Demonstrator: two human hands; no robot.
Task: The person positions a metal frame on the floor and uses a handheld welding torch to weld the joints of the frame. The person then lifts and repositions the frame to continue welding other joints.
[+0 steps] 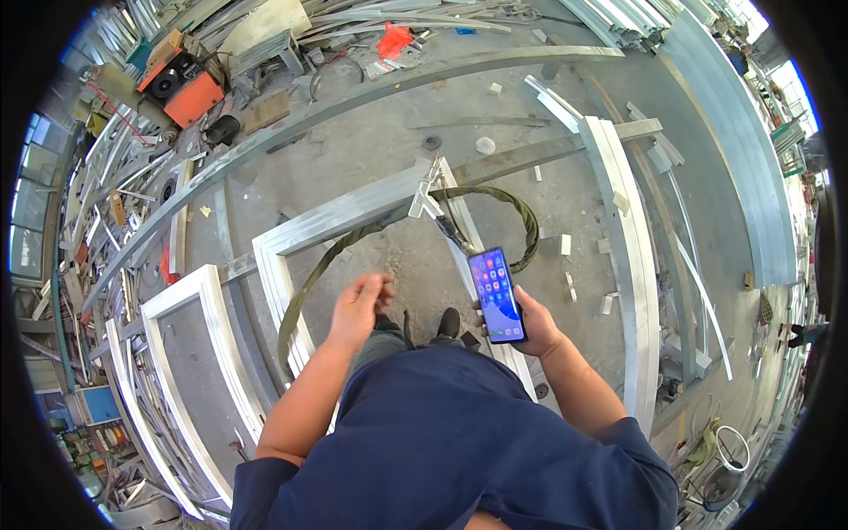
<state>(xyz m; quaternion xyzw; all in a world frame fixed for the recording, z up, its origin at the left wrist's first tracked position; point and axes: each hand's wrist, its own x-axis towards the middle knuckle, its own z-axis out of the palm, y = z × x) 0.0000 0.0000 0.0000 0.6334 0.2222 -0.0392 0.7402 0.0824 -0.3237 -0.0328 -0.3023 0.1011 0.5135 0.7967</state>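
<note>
My right hand grips a smartphone, its lit screen tilted up towards me and showing rows of app icons. Curled and held in the air on the other side, my left hand shows nothing between its closed fingers. Just beyond the phone, a welding torch lies across the corner of a pale metal frame. Its olive-sheathed cable loops to the right, and another stretch runs down the left past my left hand.
A second pale frame lies at left. To the right runs a long metal profile on crossing steel beams. Metal offcuts dot the concrete floor. An orange machine and heaps of scrap stand far left. My shoes are between the rails.
</note>
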